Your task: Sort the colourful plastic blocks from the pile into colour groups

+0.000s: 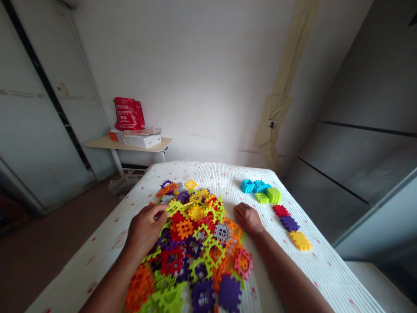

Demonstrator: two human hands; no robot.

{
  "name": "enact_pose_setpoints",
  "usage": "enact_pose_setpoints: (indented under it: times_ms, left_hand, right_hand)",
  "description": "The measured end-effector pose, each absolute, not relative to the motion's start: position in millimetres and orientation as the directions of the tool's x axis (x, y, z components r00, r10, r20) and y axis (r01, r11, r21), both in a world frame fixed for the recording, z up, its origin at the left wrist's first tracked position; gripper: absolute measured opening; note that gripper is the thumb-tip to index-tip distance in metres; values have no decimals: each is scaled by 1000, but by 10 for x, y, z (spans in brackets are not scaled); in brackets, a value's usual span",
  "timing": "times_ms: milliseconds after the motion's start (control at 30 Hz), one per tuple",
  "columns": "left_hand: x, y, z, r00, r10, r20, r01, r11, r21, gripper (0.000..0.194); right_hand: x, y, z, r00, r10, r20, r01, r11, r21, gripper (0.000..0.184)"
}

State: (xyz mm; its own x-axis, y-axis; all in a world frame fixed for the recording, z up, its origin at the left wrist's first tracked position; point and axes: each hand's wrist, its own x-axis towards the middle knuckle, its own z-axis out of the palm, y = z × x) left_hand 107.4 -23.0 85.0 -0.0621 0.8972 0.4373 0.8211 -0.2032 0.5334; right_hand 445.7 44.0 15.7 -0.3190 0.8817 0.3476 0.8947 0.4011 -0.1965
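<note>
My left hand is at the left edge of a heap of plastic interlocking tiles, thumb and fingers pinched on the edge of a lime-green interlocking tile. My right hand rests on the bed just right of the heap, its fingers curled in and no tile showing in it. Between the hands lie a yellow tile, an orange window tile and a grey window tile. Closer to me are a red tile and a solid purple tile.
Right of my right hand are blue tile stacks, a lime-green stack, and red, purple and yellow tiles in a line. Beyond the bed, a small table bears a red bag and a white box.
</note>
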Motion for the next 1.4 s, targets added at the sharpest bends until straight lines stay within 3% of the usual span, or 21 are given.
enact_pose_setpoints:
  times_ms: [67, 167, 300, 433, 600, 933, 1033, 1133, 1267, 1400]
  left_hand:
    - [1172, -305, 888, -148, 923, 356, 698, -157, 699, 41]
    - [1375, -391, 920, -235, 959, 156, 377, -58, 925, 51]
    - [1584, -440, 887, -284, 959, 8, 164, 40, 986, 53]
    - [1653, -472, 810, -286, 958, -9, 73, 31, 997, 48]
    - [1662, -504, 736, -278, 959, -59, 27, 69, 997, 51]
    - [1718, -546, 825, -294, 950, -109, 37, 125, 991, 60]
    - [1715, -558, 838, -299, 953, -51, 94, 83, 992, 64]
    - [1633, -541, 776, -347, 931, 110, 316, 6, 949, 53]
    - [1506, -482, 664, -240, 850, 468, 660, -211, 721, 33]
    - [1476, -434, 592, -65, 751, 657, 766, -385, 515, 23]
  right_hand:
    - [4468, 438, 175, -278, 888, 367, 877, 391, -281, 23]
    - [4369, 365, 277, -189, 871, 453, 791, 409, -456, 19]
    - [3954, 52, 572, -203, 802, 562, 597, 556, -578, 27]
    - [3508, -343, 832, -396, 710, 582, 550, 691, -469, 54]
    - [3360, -483, 890, -456, 703, 546, 620, 691, -373, 36]
    - [3400, -455, 870, -501, 705, 503, 635, 694, -340, 39]
    - [3564, -250, 834, -397, 710, 581, 677, 654, -337, 38]
    - [3980, 102, 757, -171, 740, 650, 820, 473, -323, 32]
    - [4661, 466, 571, 105, 803, 587, 953, 87, -289, 25]
    - [5017, 549, 401, 239, 839, 490, 962, -136, -237, 24]
